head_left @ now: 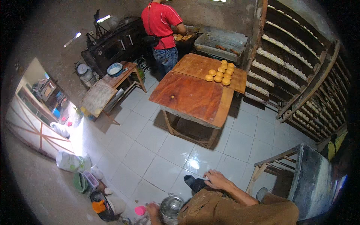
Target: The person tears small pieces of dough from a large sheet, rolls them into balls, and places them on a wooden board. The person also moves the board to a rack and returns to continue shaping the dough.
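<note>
Golden buns (219, 74) on the table (187, 93) look cooked; pale dough (275, 59) on the rack (288, 25) looks raw. The left hand (152, 210) is near a metal pot (171, 206) and pink thing (140, 210); the right hand (218, 180) is by the knee (204, 195) (I can't tell either grip).

Two bare hands: one left hand (153, 210), one right hand (217, 180). One steel bowl (171, 205), one pink disc (140, 210), one blue basin (114, 75), one green basin (79, 182), one orange scoop (99, 206). One co-worker (161, 28). One large wooden bench (187, 93). Roughly twelve golden-brown buns (219, 74). White dough pieces (276, 59): too many and too small to count.
</note>
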`<control>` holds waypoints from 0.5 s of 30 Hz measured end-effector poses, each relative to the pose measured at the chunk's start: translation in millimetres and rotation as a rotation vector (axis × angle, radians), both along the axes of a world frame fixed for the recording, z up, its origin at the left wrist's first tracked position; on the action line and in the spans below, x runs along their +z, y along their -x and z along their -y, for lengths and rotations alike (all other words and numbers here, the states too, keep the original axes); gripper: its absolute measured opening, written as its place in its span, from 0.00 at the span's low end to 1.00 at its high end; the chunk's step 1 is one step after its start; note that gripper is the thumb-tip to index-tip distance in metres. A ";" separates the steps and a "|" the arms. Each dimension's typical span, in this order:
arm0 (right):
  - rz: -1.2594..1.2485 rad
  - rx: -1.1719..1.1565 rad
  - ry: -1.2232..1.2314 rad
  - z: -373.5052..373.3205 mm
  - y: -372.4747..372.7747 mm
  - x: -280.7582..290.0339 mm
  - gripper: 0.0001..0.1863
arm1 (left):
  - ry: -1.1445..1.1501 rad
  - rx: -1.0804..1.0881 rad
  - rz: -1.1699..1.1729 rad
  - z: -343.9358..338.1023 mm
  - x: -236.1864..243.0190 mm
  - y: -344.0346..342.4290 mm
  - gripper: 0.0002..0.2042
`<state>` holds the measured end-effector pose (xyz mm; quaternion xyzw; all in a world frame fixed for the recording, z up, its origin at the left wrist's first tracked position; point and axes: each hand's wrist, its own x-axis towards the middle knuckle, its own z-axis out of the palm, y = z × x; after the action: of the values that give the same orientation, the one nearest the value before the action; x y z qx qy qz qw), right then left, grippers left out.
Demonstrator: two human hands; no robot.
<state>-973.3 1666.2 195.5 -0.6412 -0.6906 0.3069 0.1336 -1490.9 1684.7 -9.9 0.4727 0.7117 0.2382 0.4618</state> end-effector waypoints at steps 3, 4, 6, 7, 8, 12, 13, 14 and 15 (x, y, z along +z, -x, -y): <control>0.033 0.047 -0.026 -137.5 29.5 24.5 0.17 | 0.330 -0.044 0.011 -19.9 -8.6 -36.8 0.15; 0.028 0.082 -0.057 -180.7 39.9 27.7 0.18 | 0.399 -0.035 0.018 -34.0 -6.5 -42.4 0.14; 0.036 0.147 -0.106 -271.5 63.3 36.3 0.19 | 0.458 -0.005 0.035 -79.4 -1.8 -40.9 0.14; 0.046 0.181 -0.118 -317.5 77.8 41.3 0.20 | 0.464 0.027 0.042 -107.0 -0.5 -33.3 0.13; 0.057 0.218 -0.127 -360.9 93.8 44.1 0.20 | 0.470 0.062 0.050 -133.9 1.1 -22.7 0.13; 0.135 0.284 -0.157 -526.1 161.9 12.3 0.22 | 0.408 0.234 0.119 -255.6 4.3 41.0 0.12; 0.111 0.287 -0.175 -561.8 167.8 -14.0 0.22 | 0.396 0.262 0.131 -283.6 6.9 59.6 0.12; 0.059 0.319 -0.193 -594.2 191.9 -30.6 0.23 | 0.388 0.301 0.138 -306.2 10.5 82.5 0.12; 0.021 0.324 -0.093 -620.3 212.7 -35.3 0.22 | 0.375 0.354 0.147 -326.8 13.5 105.0 0.11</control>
<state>-1186.0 2286.6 160.2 -0.5176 -0.7998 0.2854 0.1045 -1596.0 2011.5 3.7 0.2284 0.7797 0.2132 0.5427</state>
